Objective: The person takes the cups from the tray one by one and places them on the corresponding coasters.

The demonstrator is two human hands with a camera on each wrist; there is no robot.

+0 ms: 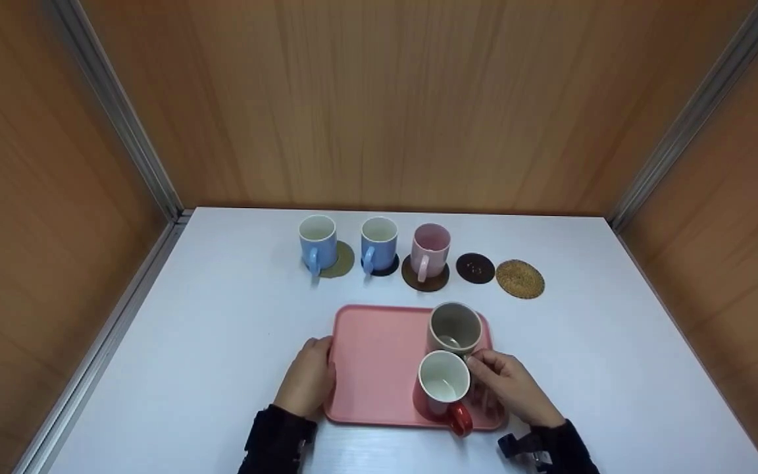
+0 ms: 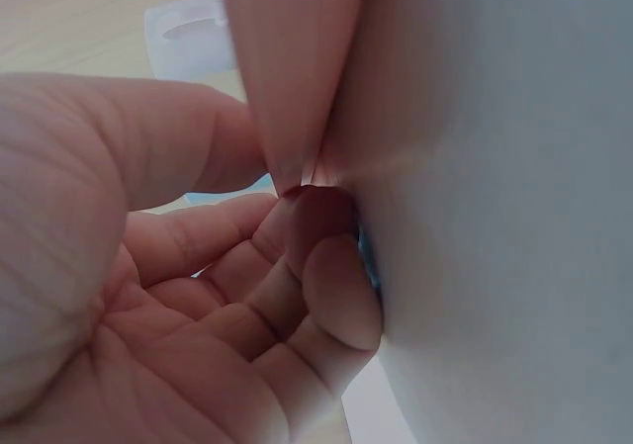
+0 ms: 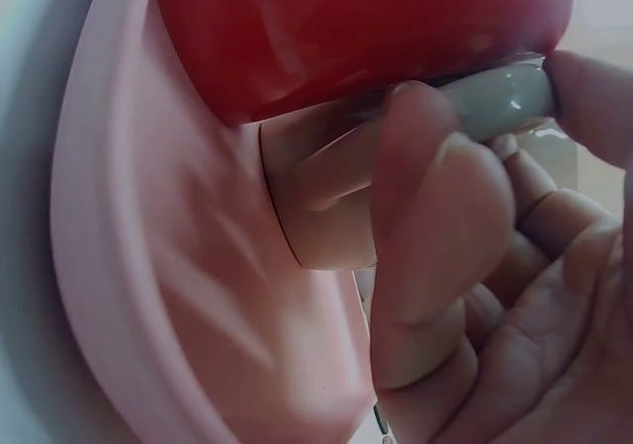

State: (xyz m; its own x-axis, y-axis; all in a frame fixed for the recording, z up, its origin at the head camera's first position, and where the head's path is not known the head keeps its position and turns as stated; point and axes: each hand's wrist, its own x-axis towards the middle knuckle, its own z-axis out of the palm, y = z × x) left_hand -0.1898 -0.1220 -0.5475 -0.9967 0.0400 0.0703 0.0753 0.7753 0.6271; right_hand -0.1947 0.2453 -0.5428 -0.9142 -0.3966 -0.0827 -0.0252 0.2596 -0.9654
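My left hand (image 1: 305,378) grips the left rim of a pink rectangular tray (image 1: 376,368). In the left wrist view, the thumb lies on one side of the tray's edge (image 2: 297,68) and curled fingers are at its underside. My right hand (image 1: 510,385) pinches the handle (image 3: 499,103) of a grey-beige mug (image 1: 454,326) at the tray's right side. Just in front of that mug, a red mug (image 3: 346,39) with a white inside stands on the tray, its red handle (image 1: 460,419) pointing toward me. Both mugs are upright.
Behind the tray, two blue mugs (image 1: 318,245) and a pink mug (image 1: 430,250) stand on or partly on round coasters. To their right lie a dark coaster (image 1: 475,268) and a woven tan coaster (image 1: 520,279). Wooden panels (image 1: 385,105) enclose the white table (image 1: 221,309).
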